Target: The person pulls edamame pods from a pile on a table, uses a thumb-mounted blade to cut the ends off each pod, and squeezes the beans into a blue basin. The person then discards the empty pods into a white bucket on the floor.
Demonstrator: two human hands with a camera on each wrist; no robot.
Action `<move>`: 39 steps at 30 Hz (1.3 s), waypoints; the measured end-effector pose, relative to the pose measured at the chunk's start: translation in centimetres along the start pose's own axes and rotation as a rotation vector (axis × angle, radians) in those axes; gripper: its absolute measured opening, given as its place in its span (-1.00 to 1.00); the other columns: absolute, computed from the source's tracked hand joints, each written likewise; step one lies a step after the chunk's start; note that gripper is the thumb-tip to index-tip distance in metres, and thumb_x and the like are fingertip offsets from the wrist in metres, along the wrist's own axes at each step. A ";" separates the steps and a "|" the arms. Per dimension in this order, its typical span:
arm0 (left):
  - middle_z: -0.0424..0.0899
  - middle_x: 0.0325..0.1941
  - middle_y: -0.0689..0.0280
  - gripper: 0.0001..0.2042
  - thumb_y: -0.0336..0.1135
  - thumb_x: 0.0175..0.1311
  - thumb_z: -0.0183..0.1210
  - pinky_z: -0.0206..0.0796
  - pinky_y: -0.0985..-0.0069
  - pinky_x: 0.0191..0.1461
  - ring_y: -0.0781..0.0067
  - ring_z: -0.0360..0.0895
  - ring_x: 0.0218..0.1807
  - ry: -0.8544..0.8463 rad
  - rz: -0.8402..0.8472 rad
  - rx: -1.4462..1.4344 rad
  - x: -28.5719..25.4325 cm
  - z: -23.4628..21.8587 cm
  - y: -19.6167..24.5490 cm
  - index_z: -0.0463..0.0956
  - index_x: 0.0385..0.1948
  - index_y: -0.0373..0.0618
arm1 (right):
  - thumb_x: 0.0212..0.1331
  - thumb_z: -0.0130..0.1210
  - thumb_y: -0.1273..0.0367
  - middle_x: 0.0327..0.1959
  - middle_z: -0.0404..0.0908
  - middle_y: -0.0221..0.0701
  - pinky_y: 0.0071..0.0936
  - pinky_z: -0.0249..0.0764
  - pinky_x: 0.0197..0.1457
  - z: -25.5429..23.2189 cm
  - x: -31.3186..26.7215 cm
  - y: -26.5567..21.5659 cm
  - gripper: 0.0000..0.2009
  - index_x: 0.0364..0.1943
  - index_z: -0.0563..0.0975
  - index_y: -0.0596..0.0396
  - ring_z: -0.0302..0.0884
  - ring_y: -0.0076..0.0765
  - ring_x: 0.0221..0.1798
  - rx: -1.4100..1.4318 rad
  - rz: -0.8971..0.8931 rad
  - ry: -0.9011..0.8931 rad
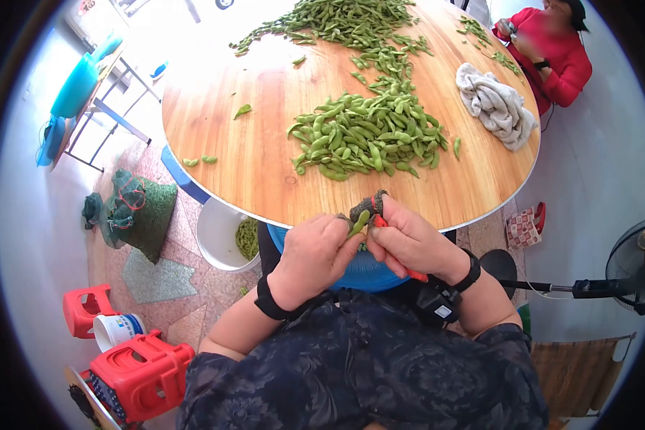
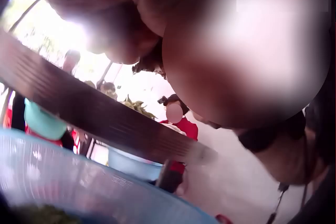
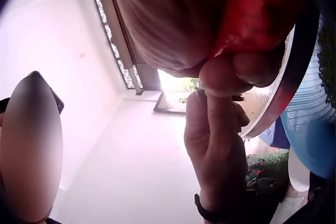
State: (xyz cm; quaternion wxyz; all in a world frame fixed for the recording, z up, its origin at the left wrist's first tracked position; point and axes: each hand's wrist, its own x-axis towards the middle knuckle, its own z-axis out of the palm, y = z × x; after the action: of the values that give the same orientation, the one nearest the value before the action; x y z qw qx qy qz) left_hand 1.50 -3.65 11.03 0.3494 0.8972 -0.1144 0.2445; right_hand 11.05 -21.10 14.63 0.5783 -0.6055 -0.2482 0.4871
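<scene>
Taking the green pod (image 1: 360, 221) as the dial's centre and twelve as straight across the round wooden table (image 1: 208, 136), a red stool (image 1: 86, 304), a white tub (image 1: 115, 333) and a larger red stool (image 1: 125, 358) lie around eight o'clock. At nine, on the floor, is a green mesh sack (image 1: 154, 215); nearer in, also at nine, a white bucket (image 1: 215, 236) has green matter (image 1: 247, 238) inside it. The left hand (image 1: 312, 251) comes in from about eight and pinches the green pod, which is tilted between the two hands just off the table's near edge. At twelve on the tabletop sits a heap of pods (image 1: 369, 136), with a bigger spread (image 1: 344, 21) farther out, also at twelve. At six, directly below the hands, is a blue basket (image 1: 369, 278). The right hand (image 1: 408, 240), in from four, grips a red-handled tool (image 1: 417, 275); its working end cannot be made out. A crumpled cloth (image 1: 496, 107) lies on the table toward two, a person in red (image 1: 566, 68) is beyond it, and a fan (image 1: 631, 265) stands at three.
</scene>
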 end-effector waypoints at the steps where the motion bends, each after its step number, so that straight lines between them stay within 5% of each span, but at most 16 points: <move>1: 0.40 -0.59 0.21 -0.78 -0.40 0.17 0.24 0.20 0.36 -0.50 0.22 0.41 -0.54 -0.004 0.000 -0.002 0.1 0.0 0.3 0.33 -0.55 -0.17 | 0.33 -0.25 0.44 -0.54 0.42 -0.49 -0.71 0.19 -0.75 0.0 -0.1 0.0 -0.85 -0.08 0.29 0.08 0.29 -0.67 -0.77 0.004 0.001 0.003; 3: 0.39 -0.60 0.16 -0.75 -0.40 0.07 0.29 0.19 0.25 -0.51 0.02 0.40 -0.53 0.001 0.050 0.090 0.2 -0.2 0.9 0.31 -0.57 -0.16 | 0.31 -0.27 0.46 -0.56 0.41 -0.50 -0.71 0.20 -0.75 -0.1 -0.2 -0.1 -0.84 -0.08 0.30 0.07 0.29 -0.67 -0.77 0.043 0.046 -0.025; 7: 0.36 -0.61 0.22 -0.77 -0.37 0.16 0.25 0.21 0.31 -0.50 0.22 0.40 -0.55 -0.075 0.001 -0.021 -0.8 -0.4 0.2 0.35 -0.54 -0.17 | 0.31 -0.27 0.46 -0.57 0.40 -0.52 -0.73 0.21 -0.75 0.5 -0.4 0.7 -0.83 -0.07 0.30 0.07 0.29 -0.68 -0.77 0.055 0.017 0.003; 9: 0.38 -0.60 0.23 -0.78 -0.30 0.24 0.22 0.27 0.41 -0.45 0.31 0.35 -0.55 -0.268 -0.399 -0.408 -1.5 -0.6 0.2 0.39 -0.47 -0.19 | 0.31 -0.27 0.47 -0.59 0.41 -0.50 -0.74 0.21 -0.76 0.7 -0.4 1.0 -0.83 -0.09 0.33 0.07 0.29 -0.67 -0.79 0.138 0.002 -0.007; 10: 0.38 -0.60 0.23 -0.78 -0.30 0.24 0.22 0.27 0.41 -0.45 0.31 0.35 -0.55 -0.272 -0.400 -0.408 -1.7 -0.5 0.1 0.39 -0.47 -0.19 | 0.31 -0.27 0.47 -0.59 0.41 -0.50 -0.74 0.21 -0.76 0.8 -0.4 1.2 -0.83 -0.09 0.33 0.07 0.29 -0.67 -0.79 0.142 0.002 -0.006; 12: 0.34 -0.62 0.25 -0.76 -0.26 0.30 0.19 0.23 0.45 -0.47 0.42 0.30 -0.58 -0.353 -0.859 -1.351 -2.2 -0.2 -0.2 0.39 -0.46 -0.20 | 0.33 -0.25 0.47 -0.60 0.42 -0.50 -0.73 0.21 -0.76 0.9 -0.3 1.5 -0.85 -0.13 0.37 0.06 0.29 -0.65 -0.80 0.325 0.019 -0.073; 15: 0.33 -0.61 0.24 -0.75 -0.28 0.26 0.23 0.20 0.42 -0.52 0.43 0.29 -0.62 -0.270 -0.969 -1.626 -2.4 0.4 -0.1 0.38 -0.49 -0.21 | 0.34 -0.23 0.46 -0.61 0.42 -0.50 -0.72 0.22 -0.76 1.3 -0.2 1.1 -0.87 -0.19 0.40 0.06 0.30 -0.64 -0.80 0.460 0.059 -0.060; 16: 0.33 -0.61 0.24 -0.75 -0.28 0.26 0.23 0.20 0.42 -0.52 0.43 0.29 -0.62 -0.276 -0.972 -1.624 -2.2 0.2 0.0 0.38 -0.49 -0.21 | 0.34 -0.23 0.46 -0.61 0.42 -0.50 -0.72 0.22 -0.76 1.2 -0.1 1.5 -0.87 -0.19 0.40 0.06 0.30 -0.64 -0.80 0.465 0.057 -0.057; 18: 0.33 -0.61 0.23 -0.73 -0.28 0.22 0.27 0.19 0.41 -0.55 0.42 0.31 -0.63 -0.183 -0.279 -0.368 -1.5 -0.2 0.2 0.37 -0.52 -0.19 | 0.35 -0.20 0.43 -0.62 0.42 -0.50 -0.71 0.23 -0.76 1.0 0.3 2.6 -0.89 -0.21 0.39 0.06 0.31 -0.64 -0.80 0.306 0.002 0.028; 21: 0.34 -0.61 0.22 -0.71 -0.30 0.18 0.30 0.19 0.41 -0.56 0.42 0.36 -0.61 -0.105 -0.016 -0.033 -1.6 -0.5 -0.2 0.35 -0.53 -0.19 | 0.34 -0.18 0.40 -0.63 0.41 -0.50 -0.70 0.24 -0.76 1.7 0.2 3.1 -0.90 -0.23 0.39 0.06 0.32 -0.63 -0.79 0.300 -0.005 0.069; 25: 0.38 -0.61 0.26 -0.71 -0.28 0.28 0.22 0.19 0.42 -0.56 0.45 0.39 -0.60 -0.064 0.006 -0.105 -1.8 -0.3 0.2 0.33 -0.55 -0.19 | 0.34 -0.18 0.40 -0.63 0.41 -0.51 -0.69 0.24 -0.76 2.6 0.0 2.9 -0.90 -0.26 0.38 0.07 0.32 -0.63 -0.79 0.334 -0.027 0.087; 27: 0.44 -0.60 0.32 -0.70 -0.22 0.41 0.07 0.21 0.48 -0.55 0.49 0.38 -0.60 -0.195 -0.625 -0.636 -2.6 -0.1 0.5 0.34 -0.54 -0.15 | 0.32 -0.19 0.41 -0.63 0.41 -0.51 -0.68 0.24 -0.76 2.7 0.2 3.0 -0.90 -0.27 0.37 0.08 0.32 -0.63 -0.79 0.298 -0.024 0.133; 31: 0.42 -0.60 0.40 -0.67 -0.02 0.48 -0.11 0.23 0.63 -0.49 0.57 0.32 -0.60 -0.283 -1.124 -1.682 -2.6 -0.8 -0.1 0.42 -0.29 -0.11 | 0.30 -0.21 0.41 -0.63 0.41 -0.51 -0.67 0.25 -0.75 2.6 0.0 2.5 -0.90 -0.29 0.37 0.08 0.31 -0.62 -0.79 0.294 0.038 0.095; 32: 0.45 -0.57 0.38 -0.64 0.00 0.48 -0.12 0.17 0.66 -0.48 0.57 0.28 -0.60 -0.328 -1.095 -1.804 -3.2 -0.5 -0.6 0.45 -0.15 -0.14 | 0.31 -0.21 0.40 -0.63 0.41 -0.52 -0.68 0.25 -0.75 2.7 0.0 2.5 -0.89 -0.29 0.37 0.07 0.31 -0.64 -0.79 0.284 0.067 0.096; 37: 0.43 -0.57 0.42 -0.69 -0.08 0.51 -0.15 0.18 0.68 -0.47 0.64 0.31 -0.57 -0.382 -1.083 -1.312 -3.6 -0.3 -0.2 0.43 -0.27 -0.11 | 0.27 -0.12 0.38 -0.64 0.43 -0.43 -0.58 0.30 -0.71 1.8 0.0 4.3 -0.90 -0.29 0.37 0.10 0.37 -0.54 -0.75 0.140 0.142 0.077; 39: 0.42 -0.56 0.44 -0.70 -0.11 0.52 -0.15 0.19 0.69 -0.47 0.66 0.32 -0.56 -0.432 -1.021 -1.052 -4.3 0.1 -0.5 0.42 -0.31 -0.11 | 0.19 0.03 0.35 -0.63 0.47 -0.25 -0.37 0.40 -0.61 2.2 0.0 6.0 -0.82 -0.30 0.35 0.17 0.49 -0.25 -0.66 -0.452 -0.253 0.325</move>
State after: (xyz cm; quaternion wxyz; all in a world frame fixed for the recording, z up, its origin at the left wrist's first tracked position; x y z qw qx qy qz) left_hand -1.97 -3.22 8.44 0.7701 0.5822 0.1471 -0.2151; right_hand 7.50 -21.34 9.33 0.5173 -0.7531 -0.3279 0.2402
